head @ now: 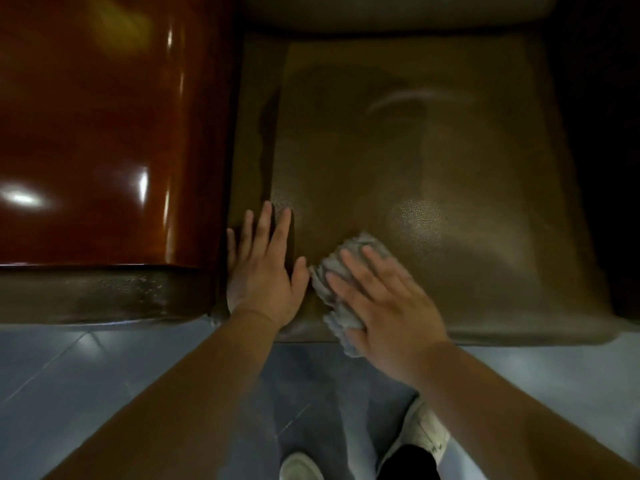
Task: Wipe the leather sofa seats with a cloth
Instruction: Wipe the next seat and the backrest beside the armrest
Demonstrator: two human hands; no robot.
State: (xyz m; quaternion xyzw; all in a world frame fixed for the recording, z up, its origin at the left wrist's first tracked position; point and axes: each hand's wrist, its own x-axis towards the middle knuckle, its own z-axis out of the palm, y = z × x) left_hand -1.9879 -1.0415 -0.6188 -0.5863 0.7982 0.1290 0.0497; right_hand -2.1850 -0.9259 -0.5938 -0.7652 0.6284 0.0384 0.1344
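- Head view: a dark olive-brown leather seat cushion (433, 161) is seen from above, with its front edge nearest the camera.
- A grey cloth (341, 271) is bunched on the front left part of the cushion, close to the front edge, with one end hanging over that edge.
- The right hand (384, 303) is laid flat on the cloth; its fingers are extended and spread, and the cloth is pressed against the leather rather than gripped.
- The left hand (263, 268) is placed palm down on the cushion's left margin, just beside the cloth; its fingers are straight and slightly apart, and nothing is held.
- The thumb of the left hand is almost touching the cloth; actual contact cannot be determined.
- A glossy reddish-brown wooden armrest (97, 133) is located directly left of the cushion, with bright reflections on its surface.
- A padded backrest (398, 12) is visible along the top edge.
- A bluish tiled floor (62, 368) is seen below the seat front.
- White shoes (299, 465) are visible at the bottom edge.
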